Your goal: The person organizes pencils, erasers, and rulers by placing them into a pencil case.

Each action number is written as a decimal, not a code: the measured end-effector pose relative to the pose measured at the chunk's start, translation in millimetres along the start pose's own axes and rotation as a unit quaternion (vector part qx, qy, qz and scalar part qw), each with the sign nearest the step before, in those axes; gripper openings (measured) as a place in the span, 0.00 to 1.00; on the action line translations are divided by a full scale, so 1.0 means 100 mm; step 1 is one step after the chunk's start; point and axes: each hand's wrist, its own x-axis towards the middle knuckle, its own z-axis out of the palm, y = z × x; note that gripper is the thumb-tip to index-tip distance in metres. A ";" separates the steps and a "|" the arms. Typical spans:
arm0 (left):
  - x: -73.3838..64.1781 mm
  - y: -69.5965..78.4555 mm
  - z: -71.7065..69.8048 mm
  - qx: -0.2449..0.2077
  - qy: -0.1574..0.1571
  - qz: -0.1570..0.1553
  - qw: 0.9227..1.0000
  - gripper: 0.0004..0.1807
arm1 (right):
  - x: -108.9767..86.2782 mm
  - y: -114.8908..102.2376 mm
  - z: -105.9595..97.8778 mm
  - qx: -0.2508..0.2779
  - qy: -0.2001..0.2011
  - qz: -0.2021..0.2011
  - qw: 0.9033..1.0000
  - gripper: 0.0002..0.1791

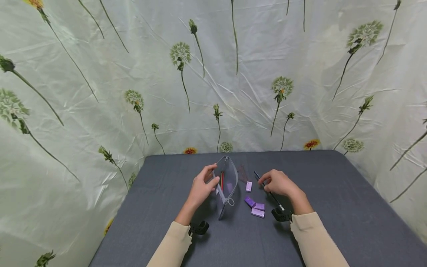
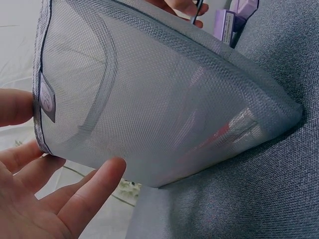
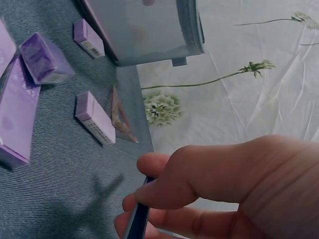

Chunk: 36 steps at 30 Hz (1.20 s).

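A grey mesh zip pouch [image 2: 149,89] stands on the table with its mouth open. My left hand [image 1: 201,183] holds its rim on the left side, thumb on the near face and fingers at the edge. Inside the pouch, red and dark pencils [image 1: 222,180] show through the opening. My right hand [image 1: 280,182] pinches a dark pencil [image 3: 137,221] between thumb and fingers, to the right of the pouch. The pencil slants, its pale end near the wrist. Between the hands lie several small purple boxes [image 1: 258,213], and one pale purple box [image 1: 248,186] sits apart, farther back.
A clear reddish set square [image 3: 119,117] lies behind the pale box. The dark grey table [image 1: 160,207] ends at the back against a white flowered curtain [image 1: 253,92]. A black camera strap [image 1: 281,214] is on my right wrist, another [image 1: 199,227] on my left.
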 end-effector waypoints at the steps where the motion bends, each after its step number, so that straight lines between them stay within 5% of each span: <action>1: 0.00 0.00 0.00 -0.001 0.001 0.000 1.000 0.28 | 0.00 0.00 0.00 0.007 -0.001 0.002 1.000 0.19; 14: -0.01 0.00 0.02 -0.003 -0.004 -0.003 1.000 0.29 | -0.04 -0.07 -0.09 0.053 0.001 0.005 0.999 0.22; 24: 0.02 0.05 0.04 -0.006 0.002 -0.009 1.000 0.25 | 0.03 -0.15 -0.08 0.020 0.010 -0.016 1.000 0.22; 36: -0.03 0.20 0.00 0.009 -0.011 -0.019 1.000 0.27 | 0.07 -0.45 -0.05 0.109 0.021 -0.028 0.993 0.20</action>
